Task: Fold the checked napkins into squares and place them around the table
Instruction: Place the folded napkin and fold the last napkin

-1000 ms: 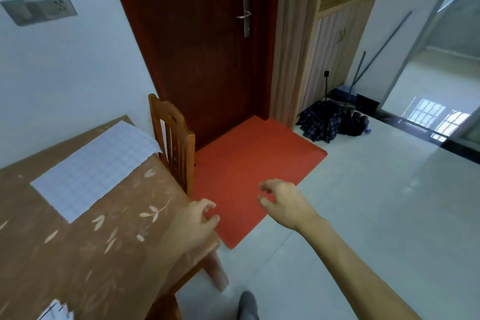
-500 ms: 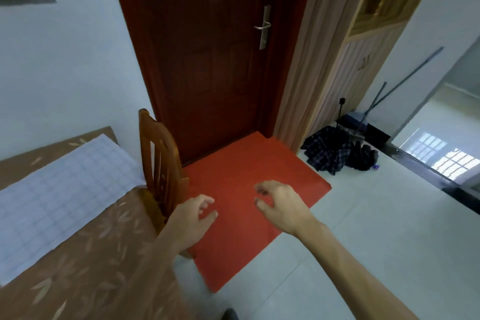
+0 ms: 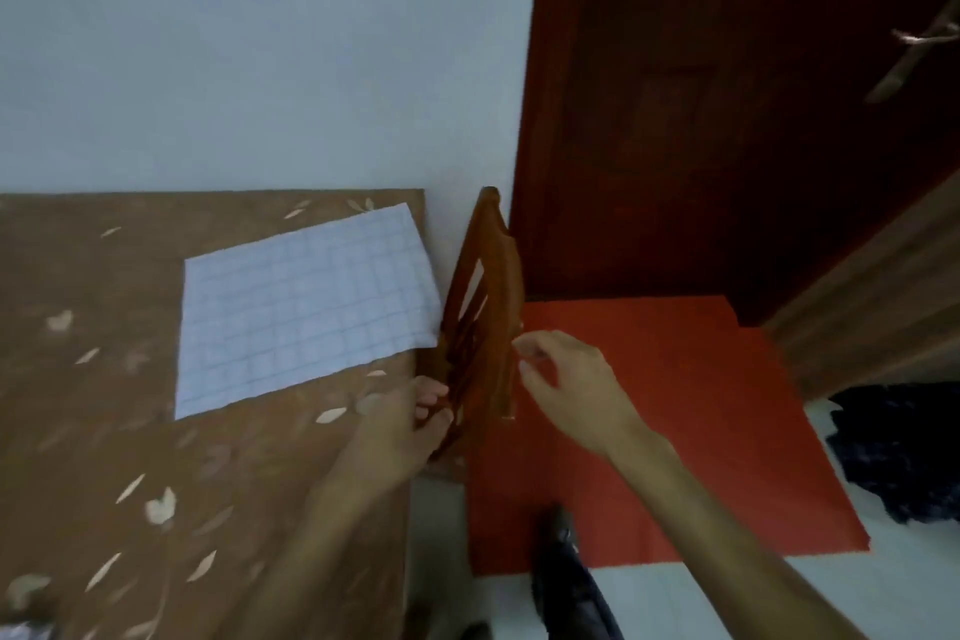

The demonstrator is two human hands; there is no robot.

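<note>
Checked napkin (image 3: pixel 306 307) lies flat, ready for folding; my left hand (image 3: pixel 400 426) and right hand (image 3: pixel 571 390) are loosely curled, empty, flanking the chair (image 3: pixel 491 296).

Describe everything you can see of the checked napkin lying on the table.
The checked napkin is pale blue-white with a fine grid of thin lines; it looks like thin cloth. It lies flat, spread out as a rectangle, slightly askew, on the brown leaf-patterned table near its far right corner by the wall. Its right corner reaches the table edge beside the wooden chair back. Neither the left hand nor the right hand touches it.
</note>
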